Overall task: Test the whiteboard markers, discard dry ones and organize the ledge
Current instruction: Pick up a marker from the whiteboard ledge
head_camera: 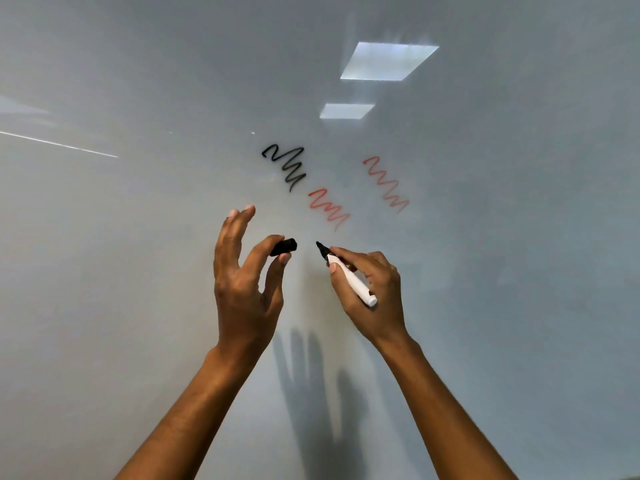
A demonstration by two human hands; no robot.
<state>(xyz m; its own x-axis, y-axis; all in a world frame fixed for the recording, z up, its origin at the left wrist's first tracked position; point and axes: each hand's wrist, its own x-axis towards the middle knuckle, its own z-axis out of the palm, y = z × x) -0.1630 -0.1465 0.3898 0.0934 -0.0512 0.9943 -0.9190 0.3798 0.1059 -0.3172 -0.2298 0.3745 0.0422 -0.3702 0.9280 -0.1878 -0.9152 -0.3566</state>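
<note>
My right hand (372, 292) grips an uncapped white marker (349, 275) with a black tip that points up and left, close to the whiteboard (138, 237). Its black cap (284, 247) is pinched between thumb and forefinger of my left hand (242, 278), whose other fingers are spread. Cap and tip lie a short gap apart. On the board above are a black squiggle (285, 164) and two red squiggles (329, 207), (386, 183), the right one fainter.
The whiteboard fills the whole view. Ceiling lights are reflected in it at upper right (388, 60). Shadows of my hands fall on the board below them. The ledge is out of view.
</note>
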